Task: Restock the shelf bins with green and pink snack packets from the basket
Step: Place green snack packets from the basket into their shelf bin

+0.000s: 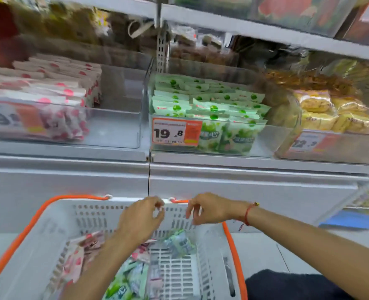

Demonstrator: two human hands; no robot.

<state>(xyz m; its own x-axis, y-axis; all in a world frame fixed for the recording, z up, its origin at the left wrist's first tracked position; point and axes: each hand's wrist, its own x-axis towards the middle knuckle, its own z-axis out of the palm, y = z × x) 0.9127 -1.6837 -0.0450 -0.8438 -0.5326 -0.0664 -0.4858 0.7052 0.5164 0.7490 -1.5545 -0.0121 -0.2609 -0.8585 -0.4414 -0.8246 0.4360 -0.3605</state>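
Observation:
A white basket (49, 234) with orange handles sits low in front of me. Pink packets (77, 258) lie in its left part and green packets (125, 282) at the bottom middle, with one more green packet (180, 242) farther back. My left hand (140, 215) and my right hand (207, 210) hover side by side over the basket's far wall, fingers loosely curled, holding nothing. On the shelf above, the left clear bin (114, 126) holds pink packets (55, 87) and has bare room on its right. The middle bin (265, 135) holds rows of green packets (211, 100).
A bin of yellow snack bags (335, 113) stands right of the green bin. An orange price label (176, 132) marks the green bin's front. More stock fills the upper shelf. A blue item (350, 219) lies low at right, and my dark-clad knee (287, 286) is beside the basket.

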